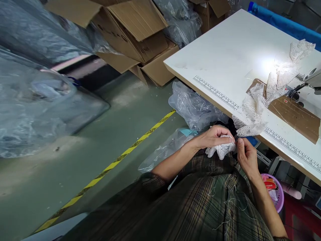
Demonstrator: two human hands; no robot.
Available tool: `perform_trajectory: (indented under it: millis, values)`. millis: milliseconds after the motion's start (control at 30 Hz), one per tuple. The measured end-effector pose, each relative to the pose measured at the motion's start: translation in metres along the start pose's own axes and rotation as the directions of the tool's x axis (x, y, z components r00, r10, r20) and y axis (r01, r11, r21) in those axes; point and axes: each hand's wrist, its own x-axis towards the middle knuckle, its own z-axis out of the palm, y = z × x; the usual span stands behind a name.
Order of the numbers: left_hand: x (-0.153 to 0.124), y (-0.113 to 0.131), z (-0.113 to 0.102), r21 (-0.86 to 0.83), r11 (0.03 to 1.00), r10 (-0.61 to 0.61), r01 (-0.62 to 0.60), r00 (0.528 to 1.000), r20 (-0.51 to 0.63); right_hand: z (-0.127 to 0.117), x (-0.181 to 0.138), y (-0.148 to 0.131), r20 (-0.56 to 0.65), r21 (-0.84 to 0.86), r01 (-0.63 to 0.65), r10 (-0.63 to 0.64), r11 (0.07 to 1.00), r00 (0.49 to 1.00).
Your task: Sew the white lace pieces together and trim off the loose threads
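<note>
A long strip of white lace trim [255,107] runs from the sewing machine [311,82] across the white table [225,50] and drops over its front edge into my lap. My left hand [214,137] is closed around a bunched end of the lace [222,149] just below the table edge. My right hand [245,155] pinches the same lace from the right, fingers pressed together. Both hands sit over my plaid-clad lap [205,201].
A brown cardboard patch [293,115] and a printed ruler [218,92] lie on the tabletop. Plastic bags [193,108] sit on the floor beside the table, cardboard boxes [135,36] behind. A yellow floor stripe [112,165] runs diagonally. A purple bin [276,190] stands under the table.
</note>
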Motion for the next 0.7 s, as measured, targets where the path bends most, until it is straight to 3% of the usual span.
perform_trajectory:
  millis: [67,167,200,267,333,400,433,467,500,533,567,633,700]
  values:
    - [0.002,-0.003,0.001,-0.046,0.999,0.003,-0.003,1.0,0.004,-0.01,-0.005,-0.005,-0.053,0.004,0.064,-0.064,0.998,0.997]
    - [0.005,-0.008,0.004,-0.128,0.992,0.008,-0.006,1.0,0.015,-0.044,-0.005,-0.013,-0.197,-0.072,0.163,-0.174,0.984,0.965]
    - [0.006,-0.008,0.005,-0.154,0.988,0.012,-0.009,1.0,0.017,-0.058,-0.003,-0.014,-0.294,-0.144,0.177,-0.213,0.974,0.932]
    - [0.007,-0.009,0.009,-0.196,0.98,0.015,-0.011,1.0,0.018,-0.086,0.004,-0.013,-0.373,-0.391,0.151,-0.306,0.908,0.876]
    - [0.008,-0.009,0.012,-0.232,0.973,0.003,0.003,1.0,0.026,-0.103,0.01,-0.011,-0.407,-0.662,0.088,-0.455,0.745,0.792]
    - [0.008,-0.007,0.016,-0.27,0.963,-0.012,0.025,0.999,0.049,-0.102,0.011,-0.011,-0.395,-0.764,0.117,-0.602,0.635,0.694]
    - [0.007,-0.006,0.018,-0.287,0.958,-0.013,0.031,0.998,0.062,-0.094,0.009,-0.013,-0.414,-0.739,0.185,-0.653,0.648,0.634]
    - [0.007,-0.004,0.019,-0.301,0.953,-0.01,0.031,0.997,0.072,-0.082,0.005,-0.015,-0.409,-0.657,0.275,-0.638,0.702,0.652]
    - [0.006,-0.003,0.02,-0.31,0.95,-0.004,0.029,0.997,0.079,-0.068,0.001,-0.016,-0.351,-0.541,0.366,-0.599,0.757,0.72]
    - [0.006,-0.003,0.021,-0.313,0.949,0.0,0.026,0.997,0.083,-0.053,-0.004,-0.017,-0.236,-0.388,0.409,-0.518,0.826,0.822]
    - [0.005,-0.003,0.022,-0.311,0.95,0.001,0.026,0.996,0.085,-0.039,-0.008,-0.016,-0.147,-0.233,0.397,-0.436,0.888,0.888]
    - [0.005,-0.009,0.022,-0.299,0.954,-0.006,0.027,0.998,0.07,-0.02,-0.015,-0.01,-0.041,0.014,0.203,-0.203,0.979,0.978]
    - [0.007,-0.022,0.02,-0.257,0.966,-0.017,0.019,1.0,0.008,-0.017,-0.018,0.001,0.012,0.191,-0.061,0.06,0.98,0.998]
